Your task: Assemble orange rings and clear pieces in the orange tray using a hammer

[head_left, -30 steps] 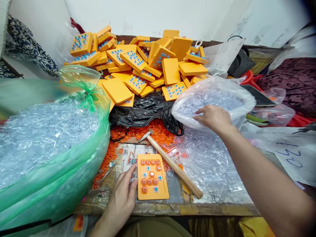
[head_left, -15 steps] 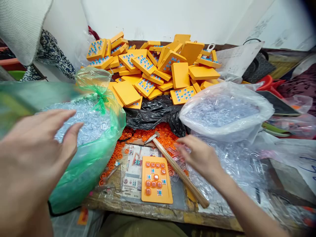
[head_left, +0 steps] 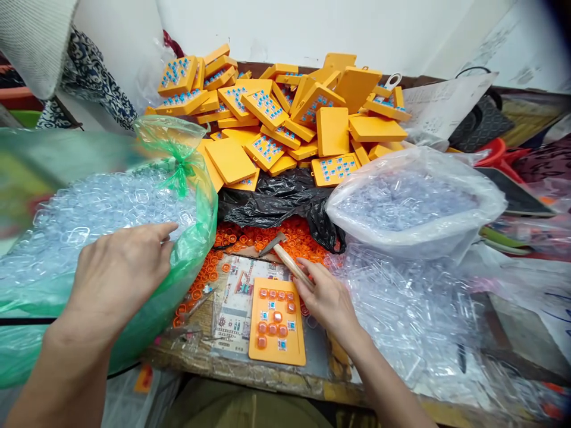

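My left hand (head_left: 122, 273) is over the near rim of a green plastic bag (head_left: 196, 238) full of small clear plastic caps (head_left: 111, 199). Its thumb and index finger are pressed together, and whatever may be between them is too small to make out. My right hand (head_left: 328, 297) is closed around the wooden handle of a hammer (head_left: 288, 258), whose metal head rests by the orange pieces. Between my hands lies a yellow-orange panel (head_left: 294, 351), flat on the bench. Several orange square buttons (head_left: 277, 317) and small blue-and-white parts (head_left: 282, 345) sit in it.
A heap of yellow cases (head_left: 267, 125) lies at the back on a black plastic bag (head_left: 267, 199). Loose orange rings (head_left: 207, 270) spread in front of it. A white bag (head_left: 414, 238) of clear parts stands right, above a pile of clear plastic pieces (head_left: 401, 315).
My left hand has moved right and its fingers have come together. My right hand has come down and left onto the hammer handle and closed on it.
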A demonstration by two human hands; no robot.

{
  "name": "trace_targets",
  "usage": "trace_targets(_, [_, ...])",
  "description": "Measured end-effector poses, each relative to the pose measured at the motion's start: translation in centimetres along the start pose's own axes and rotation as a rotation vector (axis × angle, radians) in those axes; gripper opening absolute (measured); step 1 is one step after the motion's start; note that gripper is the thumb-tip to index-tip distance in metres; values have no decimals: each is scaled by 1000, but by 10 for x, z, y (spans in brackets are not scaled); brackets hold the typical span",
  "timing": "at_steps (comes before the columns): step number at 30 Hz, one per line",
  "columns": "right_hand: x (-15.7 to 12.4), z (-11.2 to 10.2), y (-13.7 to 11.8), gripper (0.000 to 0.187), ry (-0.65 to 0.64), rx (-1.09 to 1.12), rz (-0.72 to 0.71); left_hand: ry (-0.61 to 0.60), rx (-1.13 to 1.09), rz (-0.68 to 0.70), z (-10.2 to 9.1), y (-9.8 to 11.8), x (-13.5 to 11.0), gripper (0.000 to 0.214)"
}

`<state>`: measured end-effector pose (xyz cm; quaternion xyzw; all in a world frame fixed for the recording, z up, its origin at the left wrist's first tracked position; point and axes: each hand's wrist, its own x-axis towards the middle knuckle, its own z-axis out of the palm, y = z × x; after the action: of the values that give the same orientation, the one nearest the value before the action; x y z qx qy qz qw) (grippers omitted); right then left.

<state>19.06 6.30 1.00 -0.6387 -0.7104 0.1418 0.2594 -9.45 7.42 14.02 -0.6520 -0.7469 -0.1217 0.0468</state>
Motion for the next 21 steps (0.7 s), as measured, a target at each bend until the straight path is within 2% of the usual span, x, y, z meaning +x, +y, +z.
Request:
trace_targets(3, [0, -7, -4, 37, 25, 137, 36, -109, 239, 84, 2, -1, 0, 40])
trace_targets(6, [-7, -17, -11, 39, 56, 296, 87, -121, 246, 108, 4, -2, 1, 39])
trace_targets(11, [-35, -30, -21, 40, 99, 517, 230, -23, 228, 117, 6, -2, -3, 33])
trace_targets(13, [-47, -32, -22, 40, 117, 636, 330, 25, 220, 145, 7, -3, -4, 34])
trace_targets(17, [-67, -29, -22, 48, 146, 955, 576, 153, 122, 224, 10, -5, -5, 36])
trace_targets(21, [-78, -22, -22, 55, 167, 1053, 647, 263, -12, 234, 10, -1, -4, 39])
